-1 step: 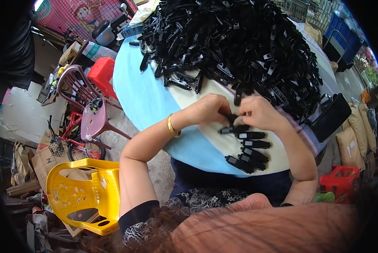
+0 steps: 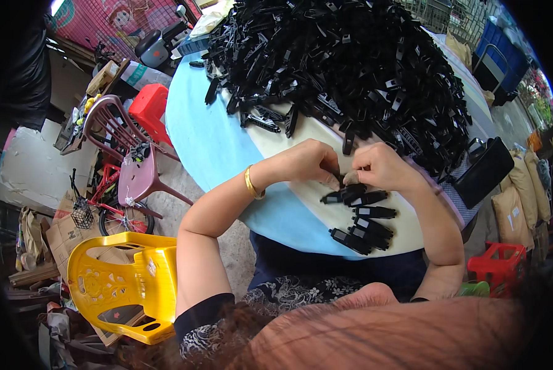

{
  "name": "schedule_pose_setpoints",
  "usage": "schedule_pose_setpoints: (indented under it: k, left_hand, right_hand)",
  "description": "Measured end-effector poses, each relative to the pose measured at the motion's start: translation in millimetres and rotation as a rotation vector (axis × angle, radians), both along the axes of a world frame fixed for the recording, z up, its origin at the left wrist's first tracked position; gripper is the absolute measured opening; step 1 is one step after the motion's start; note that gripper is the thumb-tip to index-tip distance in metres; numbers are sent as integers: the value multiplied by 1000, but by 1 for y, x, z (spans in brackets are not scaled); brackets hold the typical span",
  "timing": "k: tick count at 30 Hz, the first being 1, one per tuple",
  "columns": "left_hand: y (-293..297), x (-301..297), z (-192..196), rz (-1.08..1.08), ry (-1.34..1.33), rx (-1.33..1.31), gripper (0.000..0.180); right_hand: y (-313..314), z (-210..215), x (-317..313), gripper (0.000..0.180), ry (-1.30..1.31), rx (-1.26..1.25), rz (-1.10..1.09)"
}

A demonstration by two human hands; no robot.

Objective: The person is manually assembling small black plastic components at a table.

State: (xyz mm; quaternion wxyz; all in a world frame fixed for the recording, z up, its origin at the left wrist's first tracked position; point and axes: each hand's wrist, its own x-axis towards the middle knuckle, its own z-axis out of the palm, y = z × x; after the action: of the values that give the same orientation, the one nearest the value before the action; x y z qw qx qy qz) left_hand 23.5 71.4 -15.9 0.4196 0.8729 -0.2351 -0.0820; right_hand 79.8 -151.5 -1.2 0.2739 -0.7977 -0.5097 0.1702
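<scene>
My left hand (image 2: pixel 307 163), a gold bangle at its wrist, has its fingers curled toward the thumb; what they hold, if anything, is hidden. Close beside it my right hand (image 2: pixel 382 168) is pinched, with a pale covering on one fingertip. Under these fingertips is a small black plastic piece (image 2: pixel 353 194), partly covered. It overlaps other slim black pieces of the same kind. Nearer me, a fanned row of several black pieces (image 2: pixel 369 233) lies on the cream band of the table. Beyond both hands rises a large heap of black plastic pieces (image 2: pixel 338 68).
The rounded table (image 2: pixel 196 123) has a blue and cream top. A black case (image 2: pixel 483 171) lies at its right edge. A yellow chair (image 2: pixel 122 271) stands to my left, a pink chair (image 2: pixel 142 179) farther off. A red crate (image 2: pixel 498 265) is at the right.
The black piece by my fingertips has moved down against the row, and the piece beneath it has turned slightly. Both hands have shifted only a little.
</scene>
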Motion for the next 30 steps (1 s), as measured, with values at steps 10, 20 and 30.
schedule_pose_setpoints:
  k: [10, 20, 30]
  left_hand:
    - [28, 12, 2, 608, -608, 762, 28]
    - [6, -1, 9, 275, -223, 8, 43]
    - [-7, 0, -8, 74, -370, 94, 22]
  right_hand:
    - [12, -22, 11, 33, -693, 211, -56]
    - [-3, -5, -6, 29, -280, 177, -291]
    - [6, -13, -2, 11, 575, 538, -384]
